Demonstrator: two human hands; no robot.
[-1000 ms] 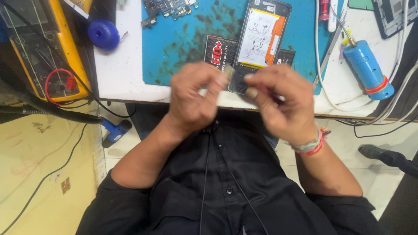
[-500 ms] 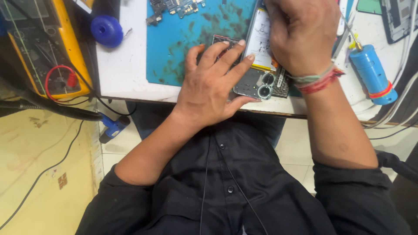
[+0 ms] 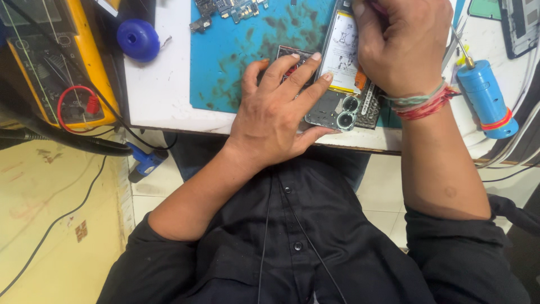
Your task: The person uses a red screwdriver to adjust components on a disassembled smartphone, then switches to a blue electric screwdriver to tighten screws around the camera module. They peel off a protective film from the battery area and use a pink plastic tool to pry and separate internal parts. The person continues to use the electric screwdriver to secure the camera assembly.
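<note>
- Now both hands are down on the counter (image 3: 163,95); one second ago they were together in front of the chest, close over a small thing, and half a second ago they were already reaching to the phone.
- This change suggests that the work has gone from the small part between the fingers to the opened phone (image 3: 343,84) itself, which lies on the blue mat (image 3: 236,62) near the counter edge.
- The left hand (image 3: 278,112) lies flat and spread, its grip wide open and closed around nothing. The fingertips press on the left edge of the phone and the thumb comes under its lower end, beside the two round camera rings (image 3: 347,111). It steadies the phone more than it holds it.
- Under the left fingers a small dark card with red print (image 3: 292,56) shows partly.
- The right hand (image 3: 402,42) is curled over the upper right part of the phone, above the white battery (image 3: 343,50). Its grip is nearly closed, but what is inside I cannot tell, because the back of the hand hides the fingertips.
- On the right wrist there are coloured thread bands (image 3: 422,104).
- Just to the right of the right hand stands a blue cylinder with a red band (image 3: 486,101), and thin white cables run beside it.
- Well to the left of the left hand are a blue round cap (image 3: 138,39) and a yellow meter (image 3: 62,73) with a red wire.
</note>
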